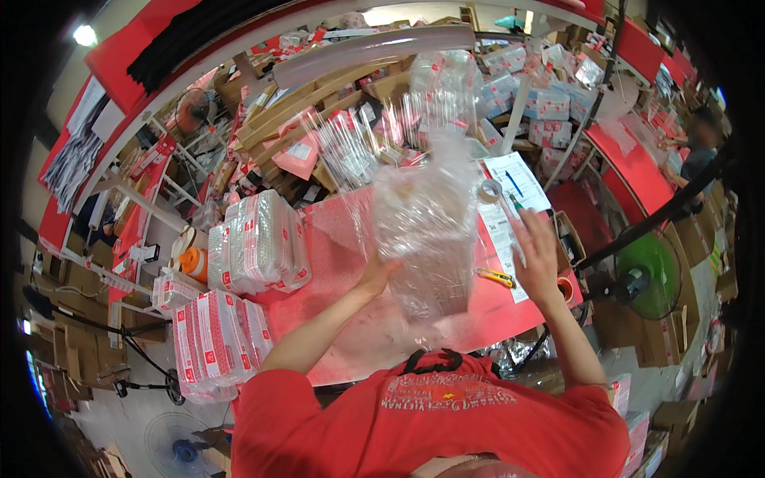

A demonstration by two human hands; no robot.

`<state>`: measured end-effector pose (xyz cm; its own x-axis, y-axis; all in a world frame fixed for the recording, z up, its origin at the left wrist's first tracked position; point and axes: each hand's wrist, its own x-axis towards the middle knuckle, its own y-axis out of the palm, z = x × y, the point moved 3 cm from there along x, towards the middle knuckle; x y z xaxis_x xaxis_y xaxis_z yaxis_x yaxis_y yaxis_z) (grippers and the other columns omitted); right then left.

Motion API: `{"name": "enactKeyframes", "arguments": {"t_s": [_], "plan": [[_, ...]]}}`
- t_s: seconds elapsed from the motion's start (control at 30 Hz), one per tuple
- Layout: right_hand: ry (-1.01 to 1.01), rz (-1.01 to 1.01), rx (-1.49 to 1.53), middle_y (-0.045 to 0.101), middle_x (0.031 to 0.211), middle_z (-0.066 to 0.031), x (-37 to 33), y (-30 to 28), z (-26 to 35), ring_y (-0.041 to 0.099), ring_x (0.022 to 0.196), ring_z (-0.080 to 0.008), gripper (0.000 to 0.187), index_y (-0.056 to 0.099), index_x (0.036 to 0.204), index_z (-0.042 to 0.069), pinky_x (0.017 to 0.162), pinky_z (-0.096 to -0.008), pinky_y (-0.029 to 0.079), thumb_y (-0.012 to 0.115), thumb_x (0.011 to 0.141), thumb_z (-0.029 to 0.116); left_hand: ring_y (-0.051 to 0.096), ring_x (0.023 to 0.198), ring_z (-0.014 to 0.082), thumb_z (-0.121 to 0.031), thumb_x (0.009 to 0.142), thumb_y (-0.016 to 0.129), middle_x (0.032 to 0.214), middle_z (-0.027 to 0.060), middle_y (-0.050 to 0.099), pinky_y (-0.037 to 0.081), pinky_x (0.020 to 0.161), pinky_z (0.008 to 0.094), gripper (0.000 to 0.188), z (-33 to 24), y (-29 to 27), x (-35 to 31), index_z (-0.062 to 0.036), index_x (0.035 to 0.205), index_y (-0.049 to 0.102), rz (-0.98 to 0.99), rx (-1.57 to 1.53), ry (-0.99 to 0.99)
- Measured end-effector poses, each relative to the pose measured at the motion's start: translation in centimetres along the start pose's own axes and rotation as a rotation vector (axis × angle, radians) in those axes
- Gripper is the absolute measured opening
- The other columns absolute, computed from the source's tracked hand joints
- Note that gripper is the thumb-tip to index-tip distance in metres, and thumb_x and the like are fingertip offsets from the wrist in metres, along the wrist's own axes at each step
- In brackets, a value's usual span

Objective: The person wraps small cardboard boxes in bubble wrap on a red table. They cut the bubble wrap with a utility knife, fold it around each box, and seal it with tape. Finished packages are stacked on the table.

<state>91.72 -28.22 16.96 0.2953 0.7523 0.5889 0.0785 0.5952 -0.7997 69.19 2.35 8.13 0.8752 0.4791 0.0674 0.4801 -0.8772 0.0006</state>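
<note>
A box-shaped package in clear plastic wrap (434, 263) stands in front of me on the red worktable (335, 327), with loose film bunched up at its far end. My left hand (379, 276) grips its left side, and the fingertips are partly hidden against the wrap. To the right of the package, my right hand (535, 253) is raised with its fingers stretched out, slightly blurred, holding nothing. Beneath and beside it lie a paper sheet (500, 239) and a yellow box cutter (496, 276). A roll of tape (489, 190) rests farther back near a green-tipped pen (516, 203).
Stacks of wrapped parcels (259, 243) sit at the table's left, beside an orange container (193, 263). A large roll of film (374, 54) spans the far side above heaped parcels. A green fan (647, 275) stands at right. Another person (701, 151) is at the far right.
</note>
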Motion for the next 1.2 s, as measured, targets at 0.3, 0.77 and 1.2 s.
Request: {"name": "enactKeyframes", "arguments": {"t_s": [0.3, 0.77, 1.2], "plan": [[-0.943, 0.139, -0.078, 0.024, 0.181, -0.0127, 2.6, 8.0, 2.1, 0.026, 0.165, -0.041, 0.09, 0.03, 0.162, 0.063, 0.126, -0.0789, 0.014, 0.077, 0.09, 0.034, 0.047, 0.153, 0.0317, -0.083, 0.102, 0.04, 0.171, 0.0165, 0.043, 0.037, 0.128, 0.0488, 0.104, -4.5, 2.9, -4.2, -0.007, 0.172, 0.029, 0.219, -0.337, -0.567], [0.267, 0.246, 0.972, 0.077, 0.119, -0.0226, -3.5, 18.0, 2.3, 0.074, 0.107, -0.0344, 0.074, 0.071, 0.127, -0.006, 0.101, -0.0483, 0.052, 0.027, 0.114, 0.052, 0.046, 0.154, 0.0432, -0.054, 0.11, 0.056, 0.166, 0.0317, 0.042, 0.048, 0.123, 0.0492, 0.073, -6.8, -1.9, -8.4, -0.0047, 0.163, 0.047, 0.318, -1.303, -0.805], [0.478, 1.001, 0.165, 0.069, 0.122, -0.038, -6.7, 22.1, 1.1, 0.07, 0.117, -0.0464, 0.06, 0.068, 0.131, -0.002, 0.1, -0.0571, 0.052, 0.047, 0.111, 0.05, 0.056, 0.138, 0.0429, -0.071, 0.091, 0.07, 0.149, 0.0211, 0.061, 0.037, 0.118, 0.0572, 0.09, 3.5, 5.2, 6.7, -0.01, 0.156, 0.055, 0.072, 1.306, 0.152]]}}
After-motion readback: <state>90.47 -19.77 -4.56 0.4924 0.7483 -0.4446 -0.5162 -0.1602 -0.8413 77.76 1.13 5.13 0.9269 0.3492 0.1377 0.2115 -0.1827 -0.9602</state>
